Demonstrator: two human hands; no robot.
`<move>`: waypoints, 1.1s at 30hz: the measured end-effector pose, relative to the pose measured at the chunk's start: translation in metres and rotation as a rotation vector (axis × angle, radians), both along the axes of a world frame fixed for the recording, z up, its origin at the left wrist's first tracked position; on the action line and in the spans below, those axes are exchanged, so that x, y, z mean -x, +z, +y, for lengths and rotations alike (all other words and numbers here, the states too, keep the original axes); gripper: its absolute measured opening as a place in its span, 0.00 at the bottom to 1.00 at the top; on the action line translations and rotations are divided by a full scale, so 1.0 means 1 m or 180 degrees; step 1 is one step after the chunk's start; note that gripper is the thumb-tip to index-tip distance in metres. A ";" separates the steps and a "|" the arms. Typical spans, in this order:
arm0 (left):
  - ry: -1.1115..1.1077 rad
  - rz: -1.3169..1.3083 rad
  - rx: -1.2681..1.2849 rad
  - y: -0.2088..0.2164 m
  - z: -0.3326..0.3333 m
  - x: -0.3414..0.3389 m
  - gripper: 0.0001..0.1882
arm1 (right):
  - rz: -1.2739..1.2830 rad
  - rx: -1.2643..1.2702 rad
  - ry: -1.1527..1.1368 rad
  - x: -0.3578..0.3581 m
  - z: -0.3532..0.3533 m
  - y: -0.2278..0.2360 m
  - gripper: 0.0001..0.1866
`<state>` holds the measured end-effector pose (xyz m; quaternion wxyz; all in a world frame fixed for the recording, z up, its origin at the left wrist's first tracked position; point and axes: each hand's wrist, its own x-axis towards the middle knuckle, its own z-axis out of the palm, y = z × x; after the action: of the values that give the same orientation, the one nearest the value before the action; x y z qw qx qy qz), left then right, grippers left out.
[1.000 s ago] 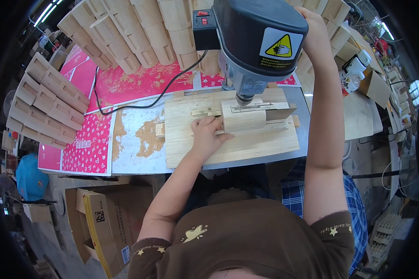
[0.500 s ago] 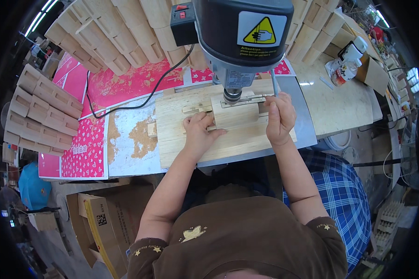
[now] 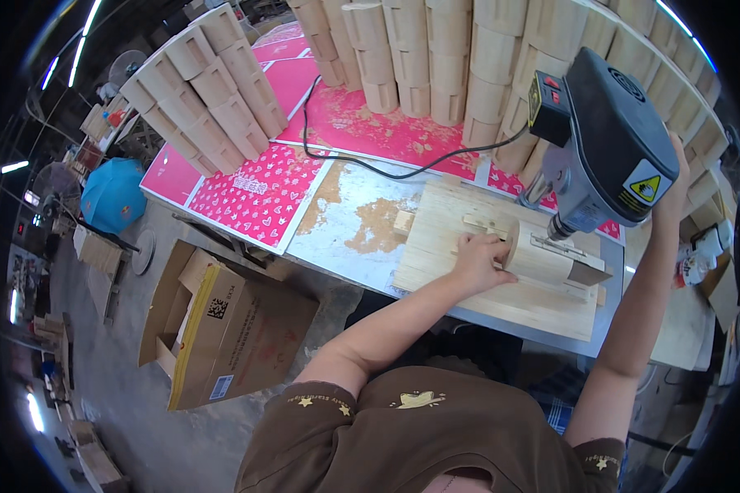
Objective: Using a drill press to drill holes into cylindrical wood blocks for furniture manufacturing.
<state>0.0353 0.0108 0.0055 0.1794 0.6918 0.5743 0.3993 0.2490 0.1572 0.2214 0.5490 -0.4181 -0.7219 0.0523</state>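
Note:
A pale wooden block with a rounded top lies on a wooden base board, a thin metal piece along its top. My left hand is closed at the block's left end, thumb low along the near side, fingers curled over the end by a wooden strip. Over the block stands a dark drill press; its chuck hangs close above the metal piece. My right hand is raised at the right side of the drill head, its fingers hidden behind the housing.
Tall stacks of grooved wooden pieces line the table's back, with another group at the left. A black cable crosses the pink covering. Sawdust lies left of the board. An open cardboard box stands on the floor.
My right hand has left the block's right end and risen beside the drill head. My left hand stays at the block's left end. The view has swung left.

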 end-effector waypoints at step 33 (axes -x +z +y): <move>0.0288 -0.2666 0.2054 0.053 -0.037 0.041 0.17 | -0.1899 0.1006 0.0088 -0.024 -0.146 -0.136 0.15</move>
<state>-0.0055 -0.0263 0.0585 0.5797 0.3571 0.5764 0.4518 0.2733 0.0117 0.0851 0.2411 -0.4851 -0.8393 0.0464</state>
